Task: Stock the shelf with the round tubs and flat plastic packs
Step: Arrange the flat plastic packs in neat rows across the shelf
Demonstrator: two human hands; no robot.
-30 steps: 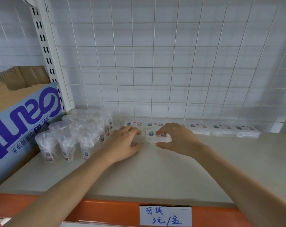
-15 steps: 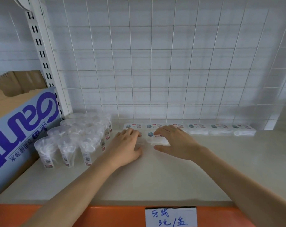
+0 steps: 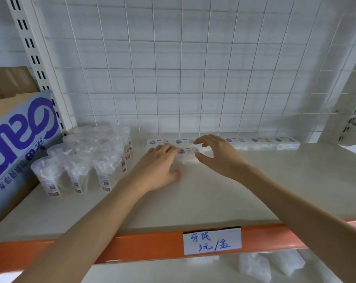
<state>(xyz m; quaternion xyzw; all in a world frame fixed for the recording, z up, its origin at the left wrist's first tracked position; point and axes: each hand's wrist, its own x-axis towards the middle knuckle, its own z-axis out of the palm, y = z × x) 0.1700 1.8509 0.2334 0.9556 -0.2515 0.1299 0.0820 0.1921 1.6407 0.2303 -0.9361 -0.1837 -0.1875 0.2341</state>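
Because the shelf (image 3: 254,190) seems to be filled in blocks, each kind of stock keeps its own stretch. At far left a cardboard box (image 3: 20,139) with blue print sits beside the slotted upright (image 3: 36,58), walling in that end. Just right of it the round tubs (image 3: 87,160) stand upright in a tight cluster, the front ones showing their barcode labels, probably so they can be read from the aisle.

Next comes the left hand (image 3: 158,166). It lies palm down on the shelf with fingers straight, its fingertips resting on the left end of a flat pack (image 3: 188,152) that lies just in front of the back row. It grips nothing and looks to be steadying the pack. At the pack's right end the right hand (image 3: 215,158) is arched, thumb at the near edge and fingers curved over the far side. Whether it pinches the pack or only brackets it, I cannot tell. My reading is that this pack begins a second row and is being squared against the first.

Further right, the back row of flat packs (image 3: 264,142) runs label-up along the wire grid (image 3: 193,78), which should stop them sliding off behind. Little blocks the work, though the tubs stand near the left forearm and could be knocked.

Below, an orange rail (image 3: 132,248) carries a handwritten price label (image 3: 211,243), and more clear packaging (image 3: 275,264) shows on the lower level.
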